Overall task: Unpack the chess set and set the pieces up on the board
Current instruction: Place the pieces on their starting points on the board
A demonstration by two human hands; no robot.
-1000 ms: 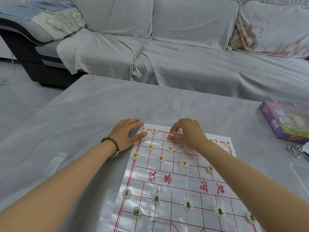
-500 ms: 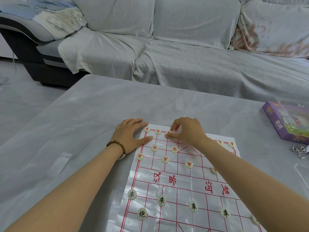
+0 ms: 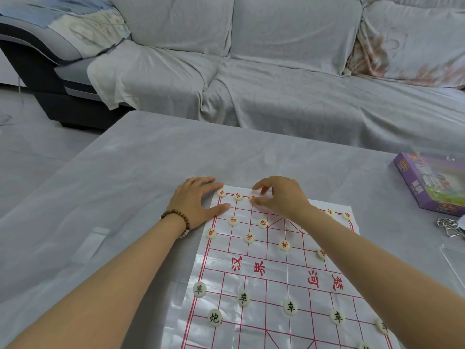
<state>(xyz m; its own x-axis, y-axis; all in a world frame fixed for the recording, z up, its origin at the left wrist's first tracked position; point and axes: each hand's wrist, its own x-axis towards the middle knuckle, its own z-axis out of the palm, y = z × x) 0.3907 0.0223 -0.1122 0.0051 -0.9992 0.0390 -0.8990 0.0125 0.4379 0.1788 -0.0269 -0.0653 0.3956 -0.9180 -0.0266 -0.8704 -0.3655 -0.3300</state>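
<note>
Table (image 3: pixel 141 157): right hand (image 3: pixel 281 197) pinches piece (image 3: pixel 253 197).

Grey table (image 3: pixel 141 172) with plastic chess board (image 3: pixel 276 273), purple box (image 3: pixel 432 182), metal rings (image 3: pixel 450 229).

Your board (image 3: pixel 271 270) is a thin glossy plastic sheet, creased and reflective, printed with red lines; the pieces (image 3: pixel 290 307) on it look like smooth, cream plastic discs. The desk (image 3: pixel 141 162) has a smooth grey surface with a soft sheen. Your left wrist carries a bracelet (image 3: pixel 179 218) of wood-like beads; the sofa (image 3: pixel 276 79) wears matt, wrinkled cloth.
</note>
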